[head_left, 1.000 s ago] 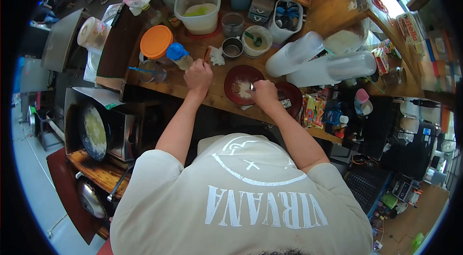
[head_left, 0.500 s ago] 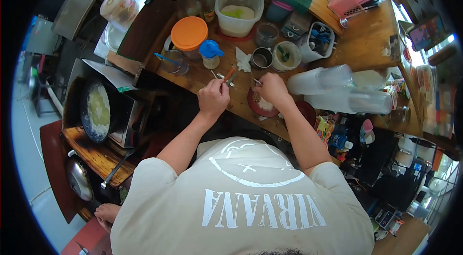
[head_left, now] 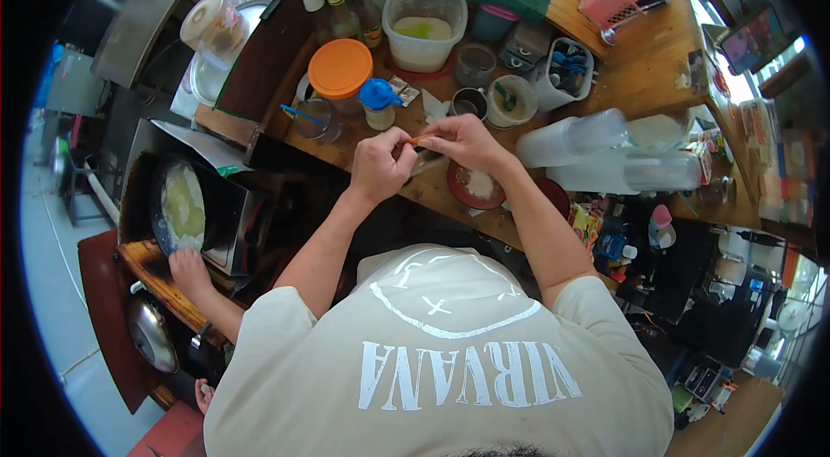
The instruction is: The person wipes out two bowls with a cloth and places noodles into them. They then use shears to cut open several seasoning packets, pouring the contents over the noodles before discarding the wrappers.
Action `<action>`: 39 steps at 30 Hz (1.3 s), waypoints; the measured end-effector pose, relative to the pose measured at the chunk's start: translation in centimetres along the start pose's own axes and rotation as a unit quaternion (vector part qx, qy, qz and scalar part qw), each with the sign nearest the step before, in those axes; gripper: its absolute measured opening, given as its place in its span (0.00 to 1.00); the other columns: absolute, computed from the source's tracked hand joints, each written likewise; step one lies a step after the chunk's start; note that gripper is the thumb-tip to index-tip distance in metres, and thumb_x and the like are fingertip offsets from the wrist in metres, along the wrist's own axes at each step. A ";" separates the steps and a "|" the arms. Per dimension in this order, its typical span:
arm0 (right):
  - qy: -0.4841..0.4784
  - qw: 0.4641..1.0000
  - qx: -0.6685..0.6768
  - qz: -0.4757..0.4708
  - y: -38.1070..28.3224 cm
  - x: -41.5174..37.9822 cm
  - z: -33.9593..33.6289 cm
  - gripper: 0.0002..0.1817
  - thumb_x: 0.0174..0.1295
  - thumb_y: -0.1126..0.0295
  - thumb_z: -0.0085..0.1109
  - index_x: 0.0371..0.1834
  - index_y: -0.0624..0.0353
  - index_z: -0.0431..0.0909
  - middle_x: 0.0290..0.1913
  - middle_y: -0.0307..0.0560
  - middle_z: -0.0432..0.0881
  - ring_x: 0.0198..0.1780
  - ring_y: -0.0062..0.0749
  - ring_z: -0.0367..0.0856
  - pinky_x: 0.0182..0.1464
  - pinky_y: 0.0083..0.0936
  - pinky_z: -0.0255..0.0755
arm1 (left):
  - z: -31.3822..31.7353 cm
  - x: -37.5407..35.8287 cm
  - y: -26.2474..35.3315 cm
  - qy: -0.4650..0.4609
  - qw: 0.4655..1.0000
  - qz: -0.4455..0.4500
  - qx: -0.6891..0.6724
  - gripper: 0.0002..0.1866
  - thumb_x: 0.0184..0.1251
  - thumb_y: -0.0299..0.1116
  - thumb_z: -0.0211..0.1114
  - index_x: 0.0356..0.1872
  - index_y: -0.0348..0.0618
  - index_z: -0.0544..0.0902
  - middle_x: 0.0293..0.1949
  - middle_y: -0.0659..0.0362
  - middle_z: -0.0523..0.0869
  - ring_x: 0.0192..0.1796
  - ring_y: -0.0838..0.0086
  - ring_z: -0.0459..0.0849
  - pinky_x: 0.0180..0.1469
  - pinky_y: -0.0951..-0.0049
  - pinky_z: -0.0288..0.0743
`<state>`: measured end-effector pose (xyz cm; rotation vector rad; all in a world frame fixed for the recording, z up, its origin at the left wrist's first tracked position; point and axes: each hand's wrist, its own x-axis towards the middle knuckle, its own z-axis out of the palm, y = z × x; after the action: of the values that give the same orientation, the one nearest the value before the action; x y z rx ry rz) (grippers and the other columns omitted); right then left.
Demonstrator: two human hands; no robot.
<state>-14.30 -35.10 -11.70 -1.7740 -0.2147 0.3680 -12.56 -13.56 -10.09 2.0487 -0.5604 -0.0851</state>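
My left hand (head_left: 380,165) and my right hand (head_left: 464,142) meet over the front of the wooden counter. Their fingers are pinched together on a slim orange item (head_left: 420,140), whose exact kind I cannot tell. A greyish flat shape shows just below the fingers, partly hidden. Under my right wrist sits a red dish (head_left: 475,185) with white and brown crumbly food in it. Beyond the hands stand a metal mug (head_left: 469,102), a tub with a green scoop (head_left: 512,101) and a small jar with a blue lid (head_left: 379,104).
At the left, another person's hand (head_left: 188,271) is at the lower edge of a pan (head_left: 179,202) holding pale green food. Stacked clear plastic cups (head_left: 596,150) lie to the right. An orange-lidded container (head_left: 340,68) and a tub of white contents (head_left: 424,27) stand at the back.
My right hand has moved left from above the red dish and joined my left hand at the orange item. The other person's hand has reached up to the pan.
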 end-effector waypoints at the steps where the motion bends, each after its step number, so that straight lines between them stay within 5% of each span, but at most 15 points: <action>1: 0.006 1.000 -0.003 -0.001 -0.4 -1.0 0.3 0.15 0.72 0.68 0.63 0.55 0.66 0.83 0.37 0.35 0.87 0.37 0.14 0.78 0.42 0.17 0.75 | 0.4 0.4 0.6 -0.014 0.998 -0.046 -0.048 0.08 0.64 0.31 0.67 0.35 0.36 0.84 0.25 0.53 0.86 0.25 0.70 0.85 0.31 0.69 0.77; 3: 0.214 0.973 0.084 -0.012 -1.3 -2.9 1.1 0.10 0.70 0.68 0.64 0.43 0.65 0.88 0.30 0.35 0.88 0.32 0.13 0.77 0.36 0.18 0.74 | 2.7 1.1 2.5 0.006 0.988 -0.035 -0.153 0.08 0.66 0.32 0.67 0.36 0.36 0.85 0.25 0.53 0.87 0.27 0.74 0.85 0.32 0.71 0.77; 5: 0.265 0.960 0.084 0.000 -2.4 -4.8 1.0 0.12 0.71 0.66 0.64 0.43 0.64 0.89 0.30 0.33 0.88 0.31 0.12 0.77 0.34 0.14 0.73 | 4.1 1.8 4.1 0.021 0.965 -0.026 -0.258 0.09 0.69 0.32 0.67 0.36 0.35 0.85 0.25 0.54 0.87 0.29 0.78 0.84 0.33 0.72 0.76; 8: 0.305 0.868 0.388 0.058 -6.7 -7.7 0.3 0.14 0.74 0.62 0.61 0.42 0.62 0.90 0.28 0.30 0.83 0.27 0.06 0.72 0.26 0.11 0.66 | 4.8 3.4 6.7 -0.038 0.981 0.016 -0.191 0.07 0.73 0.30 0.65 0.39 0.35 0.86 0.28 0.56 0.89 0.33 0.81 0.85 0.36 0.74 0.76; 12: 0.382 0.893 0.238 -0.010 -3.8 -11.3 -1.5 0.14 0.74 0.64 0.61 0.40 0.64 0.89 0.26 0.29 0.81 0.23 0.09 0.71 0.24 0.11 0.65 | 8.5 3.8 9.5 -0.049 0.966 0.038 -0.253 0.09 0.74 0.31 0.64 0.38 0.35 0.85 0.27 0.55 0.89 0.32 0.82 0.83 0.35 0.74 0.76; 17: 0.405 0.876 0.261 0.012 -4.8 -15.4 -3.0 0.11 0.72 0.68 0.62 0.36 0.65 0.88 0.26 0.33 0.83 0.23 0.12 0.77 0.23 0.14 0.73 | 11.3 4.1 11.8 -0.079 0.975 0.062 -0.198 0.10 0.76 0.33 0.63 0.37 0.35 0.84 0.27 0.57 0.88 0.30 0.82 0.80 0.33 0.75 0.74; 19: 0.315 0.921 0.213 0.086 -5.4 -17.2 -3.9 0.08 0.69 0.72 0.64 0.36 0.66 0.88 0.27 0.36 0.85 0.24 0.14 0.80 0.23 0.17 0.78 | 11.8 3.9 12.9 -0.108 0.977 0.070 -0.168 0.09 0.74 0.31 0.66 0.39 0.34 0.83 0.29 0.58 0.89 0.32 0.82 0.82 0.33 0.77 0.76; 21: 0.349 0.908 0.226 0.053 -5.4 -17.8 -4.0 0.07 0.68 0.73 0.64 0.37 0.67 0.88 0.28 0.38 0.86 0.26 0.15 0.82 0.26 0.17 0.80 | 12.8 3.5 13.7 -0.133 0.904 -0.050 -0.404 0.08 0.72 0.30 0.68 0.41 0.33 0.83 0.31 0.58 0.89 0.33 0.81 0.85 0.31 0.78 0.78; 24: 0.412 0.876 0.251 -0.012 -5.5 -17.8 -4.2 0.06 0.68 0.78 0.63 0.42 0.71 0.86 0.34 0.43 0.88 0.32 0.19 0.85 0.35 0.17 0.84 | 11.6 2.7 16.8 -0.149 0.928 -0.047 -0.339 0.08 0.73 0.30 0.67 0.39 0.34 0.82 0.31 0.57 0.89 0.31 0.80 0.87 0.28 0.79 0.78; 30: 0.366 0.891 0.264 -0.053 -5.9 -18.0 -4.6 0.06 0.67 0.79 0.64 0.44 0.71 0.85 0.37 0.42 0.88 0.38 0.20 0.86 0.41 0.21 0.85 | 11.8 2.9 16.3 -0.080 0.977 0.007 -0.195 0.12 0.76 0.34 0.64 0.35 0.33 0.80 0.27 0.56 0.89 0.27 0.78 0.87 0.27 0.73 0.78; 32: 0.357 0.897 0.255 -0.051 -6.4 -17.9 -5.0 0.06 0.66 0.80 0.64 0.43 0.71 0.85 0.36 0.42 0.88 0.38 0.20 0.86 0.41 0.21 0.85 | 11.8 3.0 16.6 -0.036 0.983 0.116 -0.139 0.16 0.78 0.38 0.60 0.33 0.34 0.79 0.26 0.49 0.87 0.27 0.64 0.88 0.28 0.67 0.77; 33: 0.351 0.903 0.245 -0.049 -6.6 -17.8 -5.1 0.06 0.66 0.80 0.64 0.43 0.71 0.85 0.36 0.42 0.88 0.37 0.20 0.86 0.42 0.21 0.85 | 11.6 3.0 16.4 -0.030 0.984 0.115 -0.137 0.16 0.78 0.38 0.60 0.33 0.34 0.79 0.26 0.49 0.87 0.27 0.64 0.88 0.28 0.67 0.77; 35: 0.348 0.913 0.211 -0.032 -6.3 -17.6 -5.2 0.05 0.66 0.80 0.65 0.42 0.71 0.85 0.35 0.42 0.88 0.37 0.20 0.86 0.41 0.21 0.85 | 11.0 3.5 15.8 -0.021 0.993 0.104 -0.041 0.18 0.78 0.40 0.59 0.32 0.35 0.77 0.27 0.43 0.85 0.30 0.48 0.87 0.30 0.60 0.77; 37: 0.332 0.926 0.177 -0.035 -6.8 -16.9 -5.4 0.05 0.66 0.79 0.65 0.42 0.70 0.85 0.35 0.42 0.88 0.37 0.20 0.86 0.41 0.21 0.85 | 9.9 3.6 16.4 -0.043 0.995 0.071 -0.048 0.17 0.77 0.40 0.60 0.33 0.35 0.76 0.28 0.40 0.84 0.34 0.41 0.84 0.31 0.55 0.76; 39: 0.376 0.914 0.150 -0.028 -7.6 -16.6 -5.1 0.05 0.66 0.80 0.64 0.43 0.70 0.84 0.35 0.42 0.87 0.36 0.20 0.86 0.40 0.21 0.85 | 8.9 3.4 17.4 -0.026 0.990 0.141 0.010 0.16 0.75 0.40 0.61 0.35 0.35 0.76 0.29 0.40 0.85 0.35 0.43 0.85 0.32 0.52 0.76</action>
<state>-27.51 -43.54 -1.09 -1.4813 0.3271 -0.3257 -18.16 -29.41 0.34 1.9698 -0.8818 0.0347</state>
